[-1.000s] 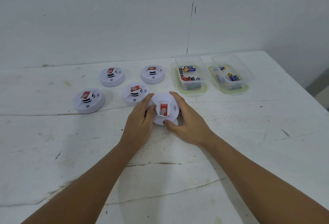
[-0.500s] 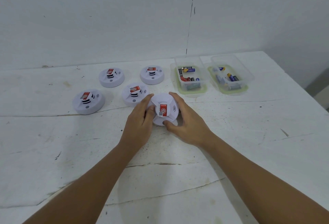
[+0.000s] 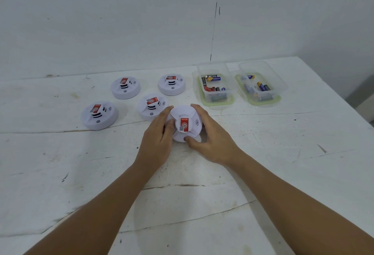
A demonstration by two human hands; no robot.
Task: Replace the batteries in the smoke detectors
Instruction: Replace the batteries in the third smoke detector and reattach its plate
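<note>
the smoke detector sits on the white table, at centre, directly ahead of the person. both hands grip it. the left hand wraps the left rim, thumb on the top face. the right hand wraps the right and near rim, thumb at the near edge. the unit is round and has no long axis. its face points up, tilted slightly toward the camera; the red label runs near-to-far. neither hand is nearer. judgement: the next move is a twist to open the housing. four other detectors lie to the left. two battery tubs stand to the far right, nearer the right hand.
</note>
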